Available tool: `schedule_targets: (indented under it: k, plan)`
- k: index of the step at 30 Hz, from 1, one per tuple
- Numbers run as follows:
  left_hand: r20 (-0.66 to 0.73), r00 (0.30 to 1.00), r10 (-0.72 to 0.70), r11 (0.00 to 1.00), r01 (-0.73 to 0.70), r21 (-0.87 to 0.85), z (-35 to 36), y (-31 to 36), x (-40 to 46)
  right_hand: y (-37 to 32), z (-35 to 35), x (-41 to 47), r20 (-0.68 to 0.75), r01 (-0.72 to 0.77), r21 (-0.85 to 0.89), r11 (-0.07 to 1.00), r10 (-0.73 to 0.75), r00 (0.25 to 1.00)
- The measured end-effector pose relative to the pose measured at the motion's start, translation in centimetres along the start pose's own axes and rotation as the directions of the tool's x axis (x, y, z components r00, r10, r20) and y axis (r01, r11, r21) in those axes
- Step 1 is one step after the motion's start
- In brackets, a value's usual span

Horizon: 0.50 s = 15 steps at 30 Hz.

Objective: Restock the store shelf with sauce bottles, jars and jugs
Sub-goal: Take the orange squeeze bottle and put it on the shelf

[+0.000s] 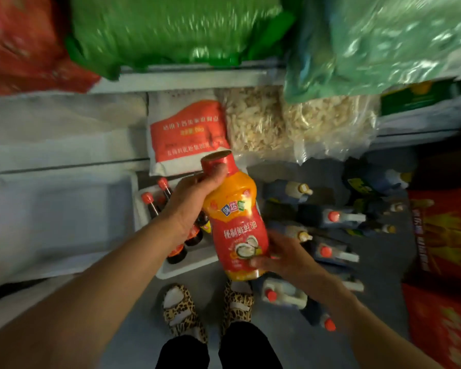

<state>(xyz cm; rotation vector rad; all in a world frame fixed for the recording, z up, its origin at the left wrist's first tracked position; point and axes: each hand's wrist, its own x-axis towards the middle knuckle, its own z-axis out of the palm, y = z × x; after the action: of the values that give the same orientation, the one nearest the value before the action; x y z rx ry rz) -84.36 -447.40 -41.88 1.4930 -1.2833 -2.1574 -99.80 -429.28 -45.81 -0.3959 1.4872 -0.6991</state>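
Both hands are on one sauce bottle (236,222): the left hand (194,198) has its fingers curled round the neck just under the cap, and the right hand (280,255) cups the lower end, thumb lying across the label. The bottle is held in the air, tilted with its cap away from the person, above the floor and in front of the shelf (64,166). To shelve it well, I judge it best to keep the grip under the base until the bottle stands upright, label outward, and then let go of the neck. It is a squat plastic bottle, orange at the shoulder, with a red cap and a red label. Below it a white tray (171,270) holds dark red-capped bottles (155,206); jugs (328,217) lie on the floor to the right.
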Motion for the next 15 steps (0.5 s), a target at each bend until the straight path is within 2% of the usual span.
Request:
schedule_targets:
  k: [4,8,15]
  plan:
    - [0.006,1.000,0.031,0.999,-0.031,0.038,-0.6,8.6,-7.1,-6.2,3.7,-8.2,-0.055,0.063,0.068,0.996,-0.059,0.997]
    - [0.040,0.980,0.195,0.973,-0.199,0.117,-1.1,18.9,-14.8,-13.5,6.9,-16.0,-0.131,0.231,0.118,0.966,-0.215,0.968]
    - [0.095,0.871,0.481,0.843,-0.490,0.222,-1.1,34.2,-25.0,-26.3,8.5,-24.5,-0.171,0.570,0.177,0.802,-0.545,0.821]
